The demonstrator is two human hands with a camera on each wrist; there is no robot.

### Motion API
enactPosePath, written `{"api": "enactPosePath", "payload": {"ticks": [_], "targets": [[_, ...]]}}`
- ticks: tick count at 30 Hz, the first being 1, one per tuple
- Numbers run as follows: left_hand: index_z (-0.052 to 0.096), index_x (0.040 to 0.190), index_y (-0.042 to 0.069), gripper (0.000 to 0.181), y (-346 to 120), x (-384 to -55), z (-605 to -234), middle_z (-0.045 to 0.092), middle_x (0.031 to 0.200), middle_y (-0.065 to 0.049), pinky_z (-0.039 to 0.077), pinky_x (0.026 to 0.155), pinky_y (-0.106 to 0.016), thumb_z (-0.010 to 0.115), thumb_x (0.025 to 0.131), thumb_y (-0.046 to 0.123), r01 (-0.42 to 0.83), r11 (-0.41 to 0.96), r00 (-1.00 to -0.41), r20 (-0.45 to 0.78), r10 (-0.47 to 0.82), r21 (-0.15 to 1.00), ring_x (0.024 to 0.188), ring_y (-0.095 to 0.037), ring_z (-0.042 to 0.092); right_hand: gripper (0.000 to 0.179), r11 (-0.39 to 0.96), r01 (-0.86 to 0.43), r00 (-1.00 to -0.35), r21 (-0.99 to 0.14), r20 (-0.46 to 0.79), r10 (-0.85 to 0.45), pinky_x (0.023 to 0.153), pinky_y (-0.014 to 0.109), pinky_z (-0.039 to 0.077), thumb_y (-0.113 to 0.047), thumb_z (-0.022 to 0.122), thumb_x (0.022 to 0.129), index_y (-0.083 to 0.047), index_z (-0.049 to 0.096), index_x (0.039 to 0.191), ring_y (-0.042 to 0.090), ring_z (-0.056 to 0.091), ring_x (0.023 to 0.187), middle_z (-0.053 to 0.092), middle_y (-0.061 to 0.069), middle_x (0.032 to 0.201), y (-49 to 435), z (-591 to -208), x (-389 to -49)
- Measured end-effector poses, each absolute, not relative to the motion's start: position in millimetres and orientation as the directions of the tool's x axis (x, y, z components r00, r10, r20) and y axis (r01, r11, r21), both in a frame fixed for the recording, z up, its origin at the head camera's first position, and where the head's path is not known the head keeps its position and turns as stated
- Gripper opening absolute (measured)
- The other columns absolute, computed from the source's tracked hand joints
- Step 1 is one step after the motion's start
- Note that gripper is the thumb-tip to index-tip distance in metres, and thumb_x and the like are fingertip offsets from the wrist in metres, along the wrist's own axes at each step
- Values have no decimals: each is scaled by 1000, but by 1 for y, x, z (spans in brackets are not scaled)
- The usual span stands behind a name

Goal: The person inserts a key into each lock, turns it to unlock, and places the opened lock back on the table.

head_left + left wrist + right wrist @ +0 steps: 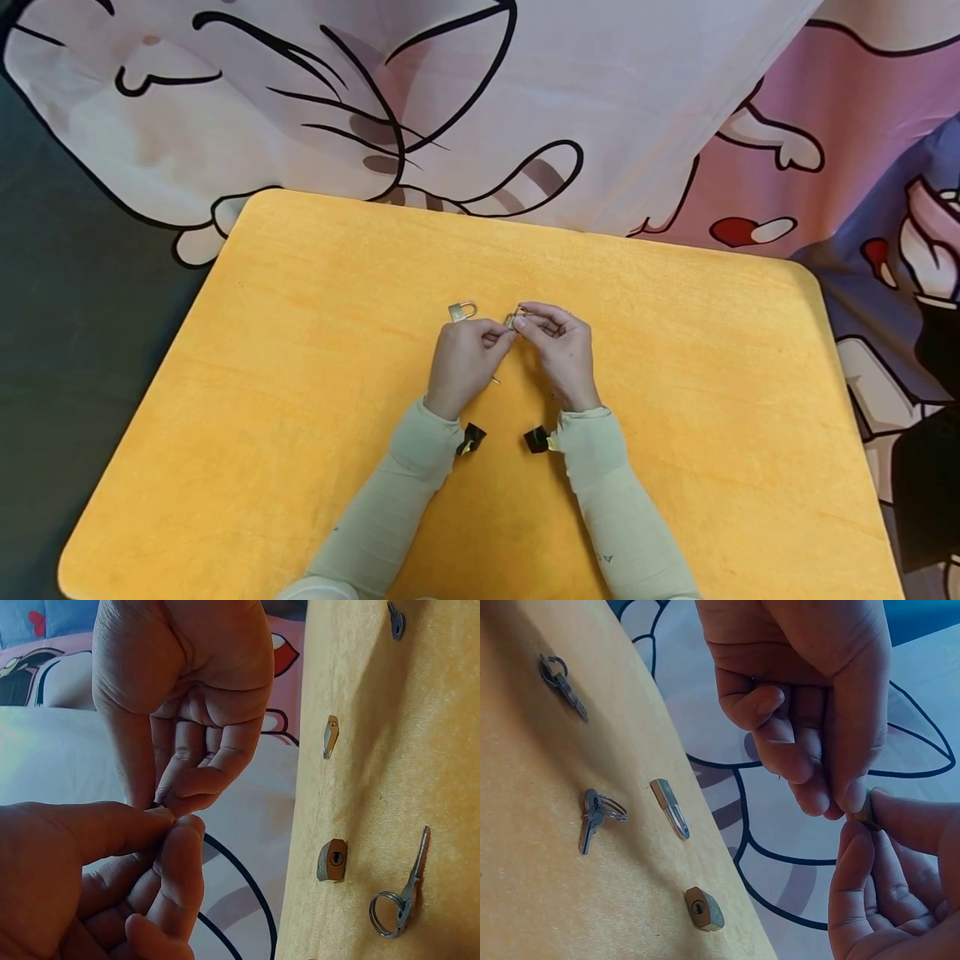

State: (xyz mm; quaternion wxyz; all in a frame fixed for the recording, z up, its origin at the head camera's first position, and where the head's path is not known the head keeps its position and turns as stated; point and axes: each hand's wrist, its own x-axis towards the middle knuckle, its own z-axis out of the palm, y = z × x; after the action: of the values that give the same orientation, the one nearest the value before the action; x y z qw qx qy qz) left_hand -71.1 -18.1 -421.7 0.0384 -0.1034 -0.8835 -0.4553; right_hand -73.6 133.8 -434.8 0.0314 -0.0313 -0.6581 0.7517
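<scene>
In the head view my left hand [465, 362] and right hand [566, 354] meet fingertip to fingertip above the table. Thumb and fingers of the right hand pinch a small brass-coloured padlock [868, 814], mostly covered by fingertips. The left thumb and forefinger pinch at its other side; I cannot tell if they also hold a key. Below the hands, one padlock [670, 806] lies on the table with its shackle showing, and another padlock [705, 909] turns its keyhole to the right wrist camera.
Beneath the hands lie a key with rings [592, 817] and another ringed key [562, 686]. The yellow table [337, 292] has its far edge against a printed cartoon curtain [600, 83]. Small black pieces [470, 438] stick out at both sleeve cuffs.
</scene>
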Motion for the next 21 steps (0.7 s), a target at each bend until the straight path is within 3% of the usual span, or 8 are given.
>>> {"api": "enactPosePath", "payload": {"ticks": [21], "targets": [[81, 87, 7, 9, -18, -70, -422, 74, 73, -1, 52, 58, -25, 77, 88, 14, 266, 611, -964, 221, 149, 746, 60, -9, 67, 31, -93, -25, -996, -995, 18, 83, 75, 24, 55, -4, 77, 89, 10, 69, 115, 13, 70, 82, 74, 2, 87, 133, -438, -74]]}}
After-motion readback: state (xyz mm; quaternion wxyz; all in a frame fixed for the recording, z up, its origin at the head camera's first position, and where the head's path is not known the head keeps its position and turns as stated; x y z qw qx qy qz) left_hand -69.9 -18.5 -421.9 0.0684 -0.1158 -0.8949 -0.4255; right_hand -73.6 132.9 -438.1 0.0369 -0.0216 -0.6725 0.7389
